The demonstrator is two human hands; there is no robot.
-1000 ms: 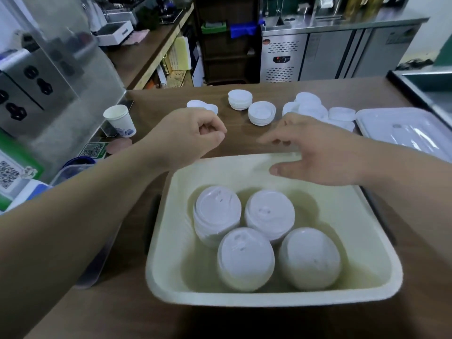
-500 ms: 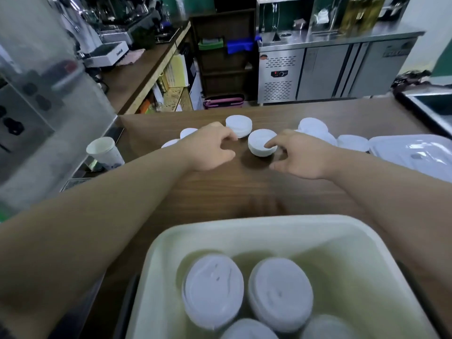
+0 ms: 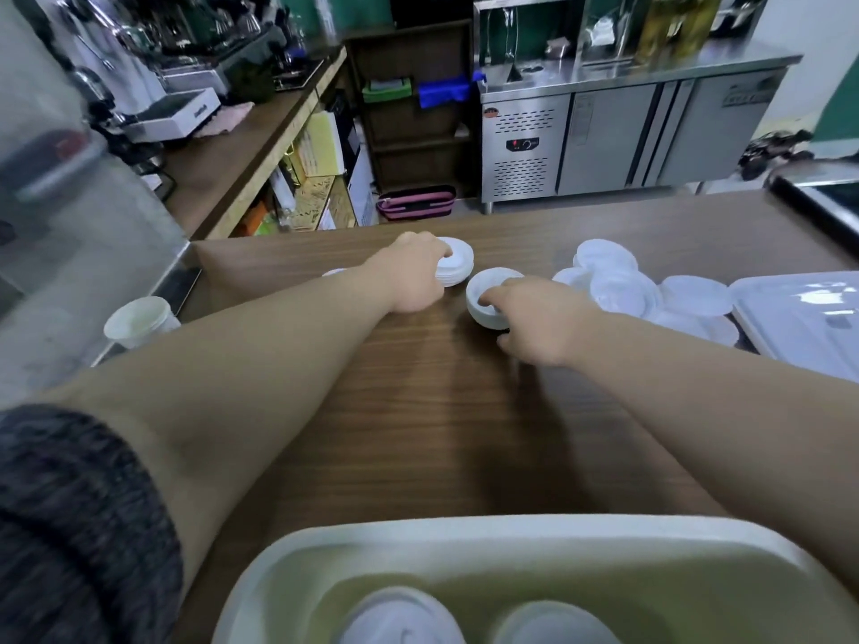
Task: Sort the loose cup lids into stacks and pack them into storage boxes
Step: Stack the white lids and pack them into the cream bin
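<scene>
White lid stacks (image 3: 399, 618) already stand in the cream box (image 3: 465, 532). On the wooden counter (image 3: 441, 411) the left hand (image 3: 413, 281) curls around the far stack (image 3: 458, 264), the right hand (image 3: 534, 318) pinches the near stack (image 3: 485, 297); loose lids (image 3: 618, 283) beside them lie unsorted.

A café work area: espresso machine (image 3: 195, 44), steel undercounter fridge (image 3: 604, 137), wooden counter (image 3: 418, 411).

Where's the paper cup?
In the head view, the paper cup stands at the wooden counter's left edge, beside the grey machine, left of the left arm.
</scene>
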